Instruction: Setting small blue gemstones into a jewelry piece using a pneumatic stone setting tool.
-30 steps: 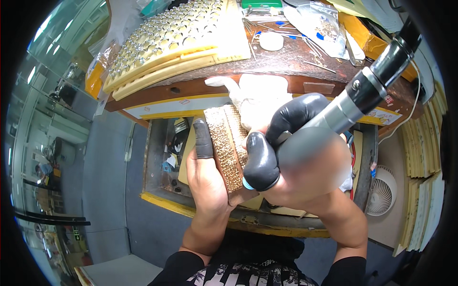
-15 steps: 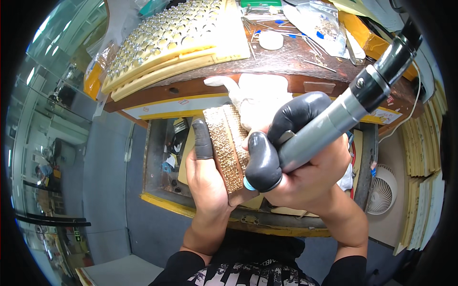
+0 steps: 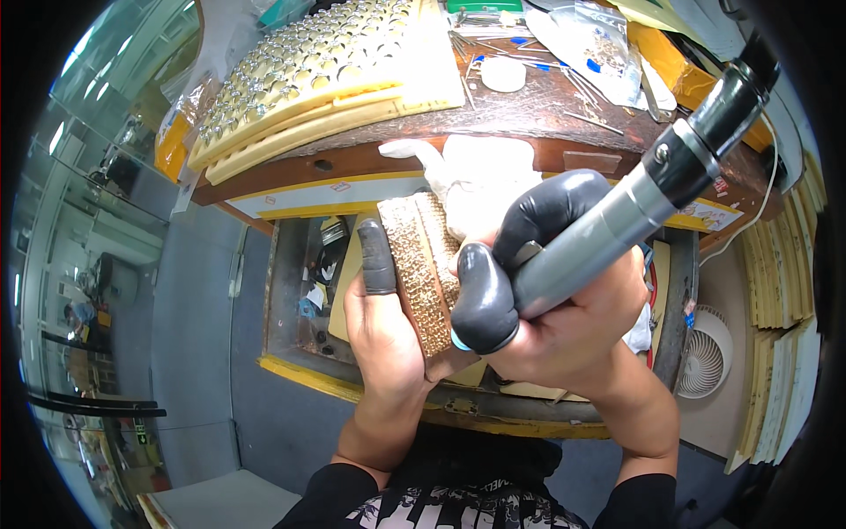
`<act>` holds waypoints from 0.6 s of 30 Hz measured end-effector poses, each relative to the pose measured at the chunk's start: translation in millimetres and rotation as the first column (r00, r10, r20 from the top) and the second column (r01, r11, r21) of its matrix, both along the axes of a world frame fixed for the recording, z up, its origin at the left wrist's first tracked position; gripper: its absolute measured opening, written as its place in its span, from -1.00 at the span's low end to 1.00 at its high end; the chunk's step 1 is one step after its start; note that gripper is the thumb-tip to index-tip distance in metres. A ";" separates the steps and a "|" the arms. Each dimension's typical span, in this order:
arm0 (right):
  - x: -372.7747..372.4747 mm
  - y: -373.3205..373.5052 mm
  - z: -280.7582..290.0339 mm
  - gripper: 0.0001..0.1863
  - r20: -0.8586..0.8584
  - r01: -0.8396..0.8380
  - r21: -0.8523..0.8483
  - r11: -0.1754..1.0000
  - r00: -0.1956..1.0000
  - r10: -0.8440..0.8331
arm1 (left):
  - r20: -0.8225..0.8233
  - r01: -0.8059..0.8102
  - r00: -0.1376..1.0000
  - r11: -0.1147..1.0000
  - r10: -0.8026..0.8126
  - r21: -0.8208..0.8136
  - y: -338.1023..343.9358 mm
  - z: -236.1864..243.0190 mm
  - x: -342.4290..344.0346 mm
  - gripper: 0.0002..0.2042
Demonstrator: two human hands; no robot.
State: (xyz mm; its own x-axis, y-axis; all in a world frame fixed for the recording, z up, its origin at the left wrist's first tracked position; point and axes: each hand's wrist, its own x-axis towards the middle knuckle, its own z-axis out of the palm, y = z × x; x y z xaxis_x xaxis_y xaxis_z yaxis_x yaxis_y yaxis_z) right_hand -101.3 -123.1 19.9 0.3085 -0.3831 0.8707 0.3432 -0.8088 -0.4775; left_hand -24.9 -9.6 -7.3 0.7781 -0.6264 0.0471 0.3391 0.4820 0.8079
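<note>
Black-covered fingers of the right hand grip a grey-and-black cylindrical handpiece, its long axis slanting down-left toward a gold-coloured, rough-textured oblong piece, which the left hand clasps above a yellow-edged open drawer, long axis near upright, top leaning left.

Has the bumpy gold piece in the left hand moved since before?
No, not noticeably: the textured gold piece in the left hand keeps its place relative to the wooden workbench.
</note>
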 end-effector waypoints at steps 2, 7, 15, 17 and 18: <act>1.3 0.0 -0.6 -0.82 0.003 -0.004 0.005 1.000 1.000 0.004 | -0.011 -0.008 1.000 1.000 0.008 -0.002 -1.0 -0.1 0.0 -0.47; 1.5 0.0 -2.0 -0.81 0.001 -0.003 0.029 1.000 1.000 0.003 | -0.019 0.008 1.000 1.000 -0.008 0.004 -0.9 -2.4 1.0 -0.47; 1.8 0.2 -0.2 -0.81 -0.006 -0.010 0.020 1.000 1.000 0.010 | -0.035 0.056 0.997 0.986 -0.063 -0.155 0.3 -6.1 3.2 -0.49; 1.4 0.4 -0.4 -0.81 0.001 -0.016 0.018 1.000 1.000 0.016 | -0.041 0.042 0.998 0.989 -0.048 -0.145 -2.0 -4.1 0.9 -0.49; 1.3 0.2 -0.8 -0.81 0.000 -0.015 0.019 1.000 1.000 0.015 | -0.045 0.026 0.998 0.990 -0.032 -0.135 -2.7 -3.3 0.0 -0.50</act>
State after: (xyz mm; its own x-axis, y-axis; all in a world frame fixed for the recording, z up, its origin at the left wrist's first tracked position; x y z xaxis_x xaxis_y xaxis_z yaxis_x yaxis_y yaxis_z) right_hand -100.0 -122.9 19.2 0.3145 -0.3947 0.8633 0.3552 -0.7945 -0.4926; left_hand -24.9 -12.3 -10.6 0.7631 -0.6390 0.0963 0.3906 0.5748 0.7191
